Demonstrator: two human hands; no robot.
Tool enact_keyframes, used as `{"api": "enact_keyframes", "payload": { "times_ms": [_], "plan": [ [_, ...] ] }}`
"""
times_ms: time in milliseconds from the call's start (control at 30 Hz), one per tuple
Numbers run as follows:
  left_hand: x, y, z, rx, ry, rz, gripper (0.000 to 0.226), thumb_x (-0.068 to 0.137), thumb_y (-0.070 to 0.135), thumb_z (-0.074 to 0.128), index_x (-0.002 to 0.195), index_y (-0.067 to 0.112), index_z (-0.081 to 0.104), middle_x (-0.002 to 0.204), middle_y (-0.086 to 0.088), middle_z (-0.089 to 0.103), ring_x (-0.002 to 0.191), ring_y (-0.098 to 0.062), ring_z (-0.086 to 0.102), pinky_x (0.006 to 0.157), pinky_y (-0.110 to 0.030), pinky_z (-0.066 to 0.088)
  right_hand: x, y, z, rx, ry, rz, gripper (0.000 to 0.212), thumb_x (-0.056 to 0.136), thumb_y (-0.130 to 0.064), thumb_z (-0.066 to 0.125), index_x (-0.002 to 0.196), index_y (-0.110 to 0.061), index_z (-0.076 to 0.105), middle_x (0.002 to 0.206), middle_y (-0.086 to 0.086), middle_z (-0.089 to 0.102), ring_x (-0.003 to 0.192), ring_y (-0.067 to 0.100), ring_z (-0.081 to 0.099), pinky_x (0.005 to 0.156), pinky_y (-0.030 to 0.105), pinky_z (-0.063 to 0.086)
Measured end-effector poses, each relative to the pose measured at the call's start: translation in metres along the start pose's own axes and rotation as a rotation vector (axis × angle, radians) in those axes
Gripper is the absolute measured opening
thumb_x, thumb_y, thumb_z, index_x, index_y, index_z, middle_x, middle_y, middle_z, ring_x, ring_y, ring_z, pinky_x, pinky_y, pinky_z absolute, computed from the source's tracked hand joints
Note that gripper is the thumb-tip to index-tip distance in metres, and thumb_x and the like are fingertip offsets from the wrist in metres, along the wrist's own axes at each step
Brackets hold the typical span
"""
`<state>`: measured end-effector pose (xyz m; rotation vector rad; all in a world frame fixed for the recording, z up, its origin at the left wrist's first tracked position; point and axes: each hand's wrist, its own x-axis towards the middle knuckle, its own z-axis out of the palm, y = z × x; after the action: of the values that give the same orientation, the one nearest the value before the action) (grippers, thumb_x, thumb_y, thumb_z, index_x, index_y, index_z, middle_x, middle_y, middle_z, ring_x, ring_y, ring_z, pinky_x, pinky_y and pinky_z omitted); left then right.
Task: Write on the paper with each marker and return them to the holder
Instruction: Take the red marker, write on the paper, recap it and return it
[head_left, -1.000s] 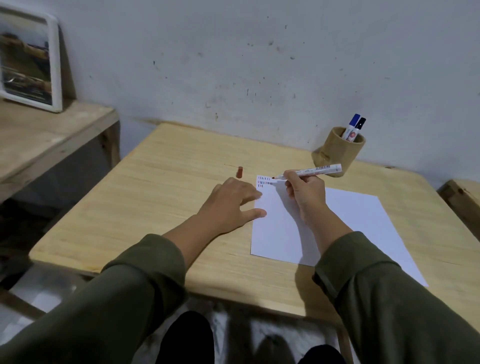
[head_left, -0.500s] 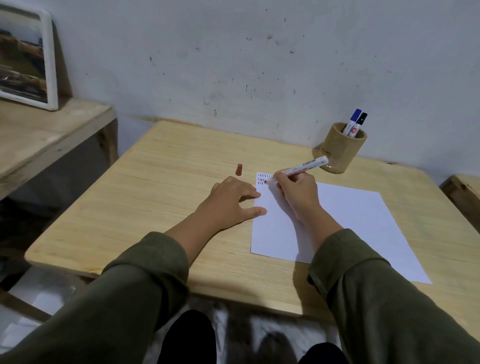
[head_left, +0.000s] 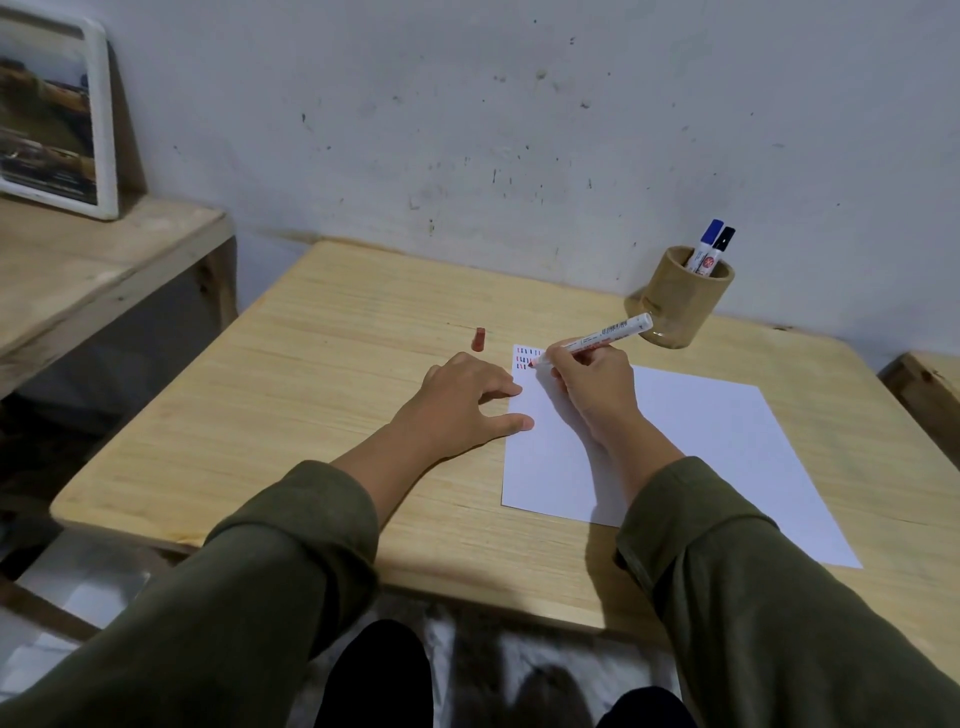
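A white sheet of paper (head_left: 675, 447) lies on the wooden table (head_left: 322, 395), with rows of small coloured strokes in its far left corner. My right hand (head_left: 592, 395) grips a white red-tipped marker (head_left: 605, 335), its tip touching the paper at the strokes. My left hand (head_left: 467, 405) rests flat on the table, fingertips on the paper's left edge. The marker's red cap (head_left: 478, 338) lies on the table beyond my left hand. A wooden holder (head_left: 680, 304) at the far right holds a blue-capped marker (head_left: 705, 244) and a black-capped marker (head_left: 719, 248).
A grey wall runs right behind the table. A lower wooden shelf (head_left: 78, 280) on the left carries a framed picture (head_left: 52, 114). Another wooden piece (head_left: 930, 384) sits at the right edge. My knees are under the table's near edge.
The red marker's tip came down from hovering over the paper onto the third row of strokes, and its barrel tilted up. My left hand stayed put.
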<state>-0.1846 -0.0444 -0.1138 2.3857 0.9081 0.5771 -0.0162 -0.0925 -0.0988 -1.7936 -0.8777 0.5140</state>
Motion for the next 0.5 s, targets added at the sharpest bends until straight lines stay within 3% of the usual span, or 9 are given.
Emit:
{"api": "enact_keyframes", "payload": {
  "times_ms": [233, 400, 467, 500],
  "plan": [
    [-0.0002, 0.0001, -0.0001, 0.004, 0.004, 0.003, 0.051, 0.07, 0.057, 0.065, 0.112, 0.029, 0.063, 0.121, 0.013, 0.06, 0.118, -0.012, 0.04, 0.104, -0.041, 0.033, -0.0002, -0.0001, 0.0, 0.009, -0.005, 0.013, 0.025, 0.079, -0.029, 0.061, 0.087, -0.007, 0.07, 0.078, 0.002, 0.069, 0.072, 0.011, 0.062, 0.056, 0.02, 0.043],
    [-0.0008, -0.0004, -0.0001, 0.017, -0.001, 0.016, 0.051, 0.07, 0.057, 0.065, 0.112, 0.029, 0.063, 0.121, 0.014, 0.06, 0.119, -0.011, 0.04, 0.103, -0.04, 0.033, 0.0009, -0.0013, -0.0016, 0.14, 0.059, 0.087, 0.019, 0.079, -0.029, 0.064, 0.079, -0.011, 0.069, 0.068, -0.002, 0.066, 0.064, 0.009, 0.06, 0.058, 0.02, 0.044],
    [-0.0002, -0.0003, 0.0, -0.011, 0.019, 0.019, 0.051, 0.069, 0.056, 0.066, 0.11, 0.027, 0.063, 0.117, 0.014, 0.061, 0.113, -0.007, 0.042, 0.1, -0.03, 0.035, 0.0013, -0.0022, -0.0032, 0.199, 0.072, 0.113, 0.018, 0.078, -0.028, 0.064, 0.077, -0.011, 0.069, 0.064, -0.003, 0.065, 0.06, 0.007, 0.059, 0.057, 0.019, 0.045],
    [0.0007, 0.0004, -0.0009, -0.054, 0.071, 0.014, 0.049, 0.069, 0.054, 0.068, 0.109, 0.026, 0.063, 0.113, 0.012, 0.061, 0.105, -0.002, 0.044, 0.095, -0.017, 0.035, 0.0014, -0.0026, -0.0044, 0.235, 0.077, 0.124, 0.016, 0.078, -0.027, 0.065, 0.075, -0.012, 0.069, 0.061, -0.003, 0.064, 0.056, 0.006, 0.058, 0.056, 0.018, 0.045]
  ]
}}
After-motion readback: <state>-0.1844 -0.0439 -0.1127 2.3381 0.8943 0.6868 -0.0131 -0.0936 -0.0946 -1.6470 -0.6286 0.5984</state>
